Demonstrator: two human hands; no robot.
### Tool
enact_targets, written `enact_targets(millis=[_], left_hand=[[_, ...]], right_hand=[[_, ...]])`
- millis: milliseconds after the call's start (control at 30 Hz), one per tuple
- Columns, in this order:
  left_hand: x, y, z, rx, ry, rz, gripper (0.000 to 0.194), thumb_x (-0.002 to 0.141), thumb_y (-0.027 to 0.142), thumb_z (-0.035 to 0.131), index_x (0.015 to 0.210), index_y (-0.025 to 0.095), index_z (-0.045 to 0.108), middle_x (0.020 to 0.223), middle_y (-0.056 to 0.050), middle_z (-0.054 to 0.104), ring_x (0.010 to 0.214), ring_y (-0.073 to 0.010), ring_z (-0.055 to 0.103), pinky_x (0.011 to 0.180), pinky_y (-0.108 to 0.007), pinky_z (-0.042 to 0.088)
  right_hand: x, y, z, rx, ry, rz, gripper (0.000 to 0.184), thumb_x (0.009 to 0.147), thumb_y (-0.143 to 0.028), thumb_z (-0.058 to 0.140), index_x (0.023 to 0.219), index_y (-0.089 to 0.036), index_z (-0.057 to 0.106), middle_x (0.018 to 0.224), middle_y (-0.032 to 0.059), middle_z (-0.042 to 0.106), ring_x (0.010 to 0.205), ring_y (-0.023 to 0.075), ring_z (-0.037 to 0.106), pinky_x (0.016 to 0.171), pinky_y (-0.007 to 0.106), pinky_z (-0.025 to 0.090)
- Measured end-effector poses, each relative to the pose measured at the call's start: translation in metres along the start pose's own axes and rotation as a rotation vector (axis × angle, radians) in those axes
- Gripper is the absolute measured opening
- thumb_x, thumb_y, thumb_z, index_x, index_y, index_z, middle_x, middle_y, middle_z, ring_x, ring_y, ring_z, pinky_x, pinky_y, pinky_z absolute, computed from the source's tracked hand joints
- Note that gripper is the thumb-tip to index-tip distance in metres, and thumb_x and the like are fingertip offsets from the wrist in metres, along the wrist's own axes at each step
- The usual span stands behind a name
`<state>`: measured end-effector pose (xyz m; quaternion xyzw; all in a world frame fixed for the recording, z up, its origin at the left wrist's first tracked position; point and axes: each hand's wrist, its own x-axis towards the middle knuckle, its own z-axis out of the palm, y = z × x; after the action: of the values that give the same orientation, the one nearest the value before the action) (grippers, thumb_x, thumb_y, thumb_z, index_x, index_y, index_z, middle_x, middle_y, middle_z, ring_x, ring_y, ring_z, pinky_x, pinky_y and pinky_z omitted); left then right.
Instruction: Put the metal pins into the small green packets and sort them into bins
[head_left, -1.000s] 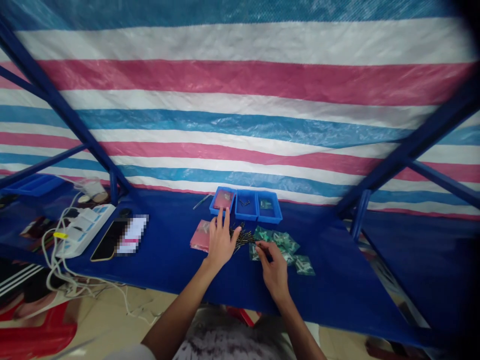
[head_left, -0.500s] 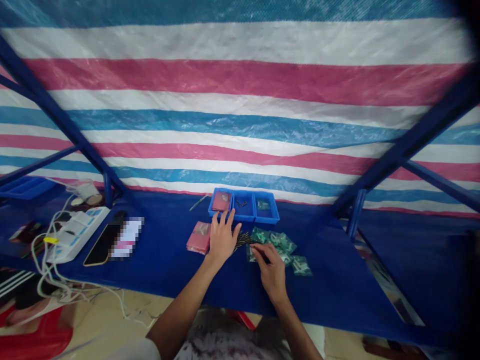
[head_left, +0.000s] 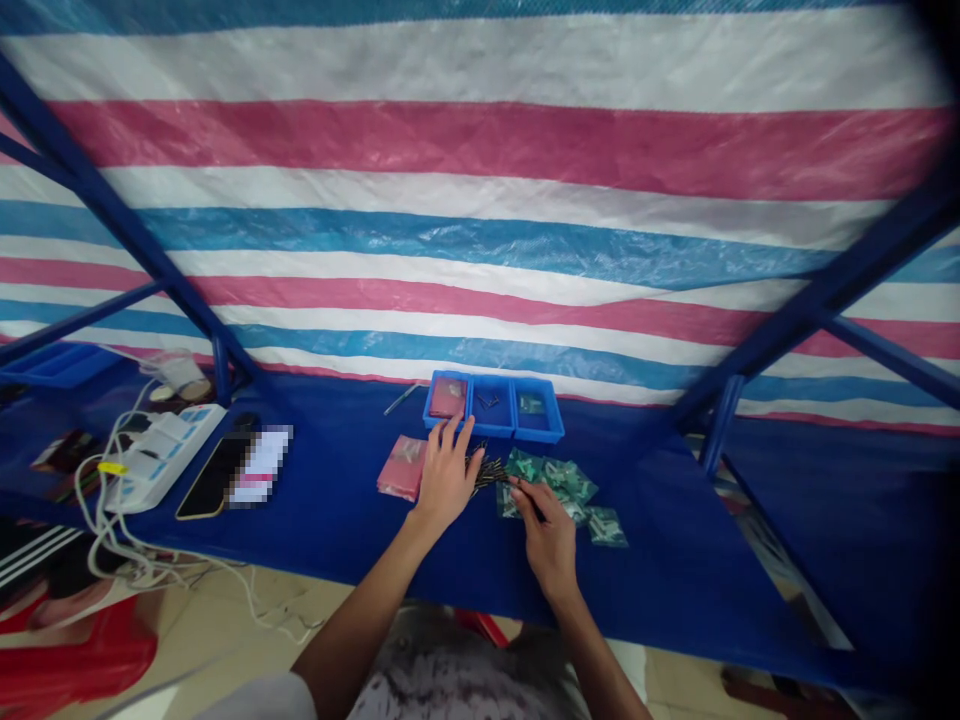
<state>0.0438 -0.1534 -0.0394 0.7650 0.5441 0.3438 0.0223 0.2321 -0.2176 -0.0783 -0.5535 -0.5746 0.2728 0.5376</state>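
My left hand (head_left: 444,474) lies palm down with its fingers spread, between a stack of pink packets (head_left: 403,468) and a small pile of dark, thin screw-like pieces (head_left: 491,471). Its thumb is beside the pile. My right hand (head_left: 549,532) has thumb and forefinger pinched at the pile's right end; what sits between them is too small to make out. Clear green bags with small parts (head_left: 568,479) lie just beyond and beside the right hand. Behind the hands stands a blue three-part tray (head_left: 514,408) holding a pink packet, several dark pieces and a green bag.
On the left of the blue table (head_left: 330,520) are a white power strip (head_left: 166,458) with tangled cables, a phone (head_left: 212,480) and another blue tray (head_left: 60,364). A thin pen-like tool (head_left: 401,399) lies left of the three-part tray. Blue metal posts (head_left: 724,425) flank the striped sheet (head_left: 480,230).
The view has shifted slightly. Both hands keep nearly the same places, with the left still spread and the right still pinched by the pile.
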Motion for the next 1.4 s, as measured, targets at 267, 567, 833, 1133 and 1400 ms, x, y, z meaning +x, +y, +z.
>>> enact_targets(millis=[267,567,833,1133,1400], left_hand=[[-0.041,-0.006,-0.016,-0.036,-0.191,0.086,0.067,0.105,0.050,0.059,0.164,0.030,0.036,0.168,-0.010,0.038,0.158,-0.0355,0.029,0.125,-0.061,0.035],[-0.044,-0.010,-0.010,-0.025,-0.247,0.117,0.071,0.103,0.053,0.060,0.165,0.031,0.034,0.168,-0.011,0.039,0.159,-0.0350,0.030,0.125,-0.061,0.037],[-0.046,-0.013,-0.006,-0.027,-0.245,0.120,0.066,0.105,0.052,0.058,0.164,0.030,0.036,0.167,-0.012,0.041,0.158,-0.0348,0.030,0.125,-0.061,0.036],[-0.044,-0.011,-0.008,-0.019,-0.257,0.108,0.063,0.106,0.051,0.057,0.162,0.028,0.039,0.165,-0.012,0.043,0.157,-0.0346,0.033,0.125,-0.060,0.036],[-0.045,-0.013,-0.005,-0.016,-0.254,0.110,0.061,0.106,0.049,0.057,0.161,0.029,0.041,0.165,-0.012,0.042,0.156,-0.0348,0.033,0.125,-0.060,0.037]], right_hand=[[0.001,-0.010,-0.001,-0.053,0.063,0.027,0.029,0.101,-0.051,0.065,0.096,-0.023,0.067,0.090,0.0054,0.069,0.082,0.0242,0.065,0.078,0.037,0.053],[0.003,-0.021,0.001,-0.147,0.089,-0.114,0.020,0.101,-0.042,0.064,0.091,-0.025,0.069,0.100,0.0078,0.063,0.077,0.0227,0.061,0.075,0.039,0.054],[-0.003,-0.033,0.012,0.262,0.042,0.192,0.033,0.100,-0.052,0.063,0.113,-0.023,0.071,0.107,0.0103,0.076,0.076,0.0235,0.070,0.065,0.036,0.059],[0.002,-0.031,0.010,0.188,0.043,0.188,0.034,0.092,-0.054,0.075,0.097,-0.021,0.069,0.078,0.0013,0.067,0.061,0.0176,0.058,0.054,0.029,0.049],[0.005,-0.027,0.002,0.026,0.016,0.036,0.025,0.097,-0.048,0.070,0.098,-0.023,0.073,0.099,0.0086,0.070,0.078,0.0236,0.067,0.065,0.034,0.056]])
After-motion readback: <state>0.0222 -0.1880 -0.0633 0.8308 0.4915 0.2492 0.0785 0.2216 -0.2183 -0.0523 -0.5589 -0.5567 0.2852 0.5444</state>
